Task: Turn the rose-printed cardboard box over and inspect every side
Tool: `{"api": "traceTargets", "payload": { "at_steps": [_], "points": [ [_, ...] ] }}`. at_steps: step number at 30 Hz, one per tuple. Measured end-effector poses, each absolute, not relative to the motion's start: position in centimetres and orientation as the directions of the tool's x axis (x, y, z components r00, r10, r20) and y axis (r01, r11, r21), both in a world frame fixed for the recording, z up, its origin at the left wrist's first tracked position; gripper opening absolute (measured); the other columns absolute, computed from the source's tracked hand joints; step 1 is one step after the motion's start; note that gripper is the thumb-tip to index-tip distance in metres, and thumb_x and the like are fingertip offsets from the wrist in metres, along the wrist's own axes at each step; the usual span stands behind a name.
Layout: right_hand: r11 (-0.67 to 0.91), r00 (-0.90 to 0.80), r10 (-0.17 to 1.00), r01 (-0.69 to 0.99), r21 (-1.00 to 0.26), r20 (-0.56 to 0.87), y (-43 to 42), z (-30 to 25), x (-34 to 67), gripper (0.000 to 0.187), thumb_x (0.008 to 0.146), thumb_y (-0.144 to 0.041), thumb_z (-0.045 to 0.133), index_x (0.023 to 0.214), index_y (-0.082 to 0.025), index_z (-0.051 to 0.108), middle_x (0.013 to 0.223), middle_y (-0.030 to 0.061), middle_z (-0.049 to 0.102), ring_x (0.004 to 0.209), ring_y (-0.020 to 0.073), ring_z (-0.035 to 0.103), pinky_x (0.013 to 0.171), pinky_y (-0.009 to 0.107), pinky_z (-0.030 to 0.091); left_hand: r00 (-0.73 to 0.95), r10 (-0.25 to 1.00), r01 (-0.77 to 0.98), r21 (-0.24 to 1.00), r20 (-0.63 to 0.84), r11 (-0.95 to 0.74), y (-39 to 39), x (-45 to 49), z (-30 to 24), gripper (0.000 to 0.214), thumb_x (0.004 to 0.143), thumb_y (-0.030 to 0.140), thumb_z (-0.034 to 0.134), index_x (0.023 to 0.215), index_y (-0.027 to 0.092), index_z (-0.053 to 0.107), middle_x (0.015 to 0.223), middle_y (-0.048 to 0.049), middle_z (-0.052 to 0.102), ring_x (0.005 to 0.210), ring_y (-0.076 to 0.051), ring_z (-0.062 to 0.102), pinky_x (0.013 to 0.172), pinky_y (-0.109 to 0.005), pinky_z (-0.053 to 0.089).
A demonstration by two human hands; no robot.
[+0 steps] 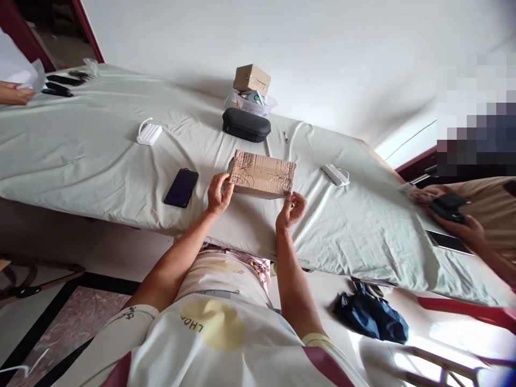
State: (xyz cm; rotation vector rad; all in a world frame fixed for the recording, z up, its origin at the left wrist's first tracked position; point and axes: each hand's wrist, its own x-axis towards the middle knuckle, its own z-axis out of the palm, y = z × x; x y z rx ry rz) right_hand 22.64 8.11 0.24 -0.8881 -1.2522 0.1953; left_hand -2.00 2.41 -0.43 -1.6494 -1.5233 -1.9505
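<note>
A wrinkled, pale green cloth (363, 231) covers the desk (97, 150). On it, at the back, stands a clear bin (252, 107); a black case (246, 126) lies just in front, a small thin item (286, 137) to the right. Leftward lie a white block (149, 134) and a phone (181, 188); rightward, another white block (335, 175) and, near the edge, a second phone (447, 242).

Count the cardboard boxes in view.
2. One cardboard box is between the left hand and right hand; a second box sits at the clear tub, on or just behind it. Others may be hidden.
</note>
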Motion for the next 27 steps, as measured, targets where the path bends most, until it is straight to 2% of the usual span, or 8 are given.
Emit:
{"api": "traceTargets", "payload": {
  "at_steps": [4,8,12,16,20,23,27],
  "points": [
    [0.684,0.224,0.599,0.355,-0.637,0.768,8.4,0.0,22.8,0.028,0.099,-0.044,0.059,0.116,-0.023,0.067,0.109,0.0058,0.065,0.098,0.0194,0.063,0.089,0.036,0.053,-0.317,0.508,0.707,0.557,0.801,-0.437,2.4,-1.8,-0.6,0.063,0.108,0.063,0.039,0.147,0.017,0.055,0.131,-0.0172,0.066,0.118,-0.026,0.067,0.097,-0.036,0.058],
    [0.625,0.194,0.648,0.416,-0.660,0.736,8.4,0.0,22.3,0.032,0.099,-0.040,0.054,0.124,-0.024,0.064,0.117,0.0082,0.064,0.100,0.0199,0.064,0.082,0.034,0.056,-0.241,0.566,0.786,0.501,0.788,-0.362,2.4,-1.5,-0.7,0.059,0.107,0.056,0.046,0.150,0.018,0.057,0.139,-0.0183,0.061,0.130,-0.031,0.061,0.113,-0.042,0.050],
    [0.601,0.185,0.628,0.503,-0.622,0.756,8.1,0.3,21.7,0.032,0.097,-0.037,0.053,0.125,-0.025,0.064,0.117,0.0100,0.063,0.104,0.0216,0.063,0.078,0.033,0.057,-0.223,0.654,0.825,0.497,0.723,-0.269,2.2,-0.5,-0.6,0.053,0.102,0.040,0.056,0.152,0.021,0.060,0.151,-0.0200,0.055,0.137,-0.036,0.056,0.116,-0.049,0.047],
    [0.581,0.136,0.655,0.537,-0.611,0.743,7.8,0.5,21.3,0.034,0.097,-0.038,0.054,0.127,-0.024,0.064,0.120,0.0123,0.059,0.108,0.0247,0.061,0.077,0.036,0.058,-0.239,0.680,0.853,0.484,0.693,-0.193,2.0,1.0,-0.6,0.057,0.095,0.021,0.061,0.152,0.022,0.061,0.161,-0.0232,0.045,0.146,-0.042,0.050,0.120,-0.059,0.042],
    [0.550,0.128,0.674,0.570,-0.610,0.728,7.0,0.5,20.5,0.035,0.099,-0.040,0.052,0.128,-0.024,0.061,0.122,0.0134,0.054,0.115,0.0273,0.057,0.082,0.040,0.058,-0.237,0.671,0.859,0.474,0.703,-0.193,1.9,2.0,-0.9,0.060,0.094,0.014,0.061,0.153,0.023,0.061,0.165,-0.0232,0.038,0.152,-0.044,0.044,0.122,-0.061,0.042],
    [0.511,0.155,0.662,0.623,-0.593,0.734,6.3,0.5,19.6,0.035,0.099,-0.046,0.059,0.126,-0.025,0.058,0.123,0.0131,0.055,0.119,0.0285,0.055,0.089,0.045,0.058,-0.229,0.644,0.860,0.461,0.730,-0.217,1.9,2.4,-1.3,0.060,0.093,0.009,0.060,0.151,0.023,0.062,0.167,-0.0220,0.033,0.155,-0.045,0.040,0.123,-0.060,0.043],
    [0.465,0.179,0.648,0.677,-0.570,0.740,5.8,0.7,18.6,0.056,0.088,-0.062,0.075,0.122,-0.023,0.053,0.119,0.0130,0.059,0.120,0.0313,0.054,0.107,0.057,0.050,-0.204,0.631,0.860,0.445,0.748,-0.250,1.8,2.7,-1.5,0.064,0.090,0.003,0.061,0.149,0.026,0.065,0.166,-0.0197,0.030,0.154,-0.045,0.041,0.122,-0.059,0.046]
  ]
}}
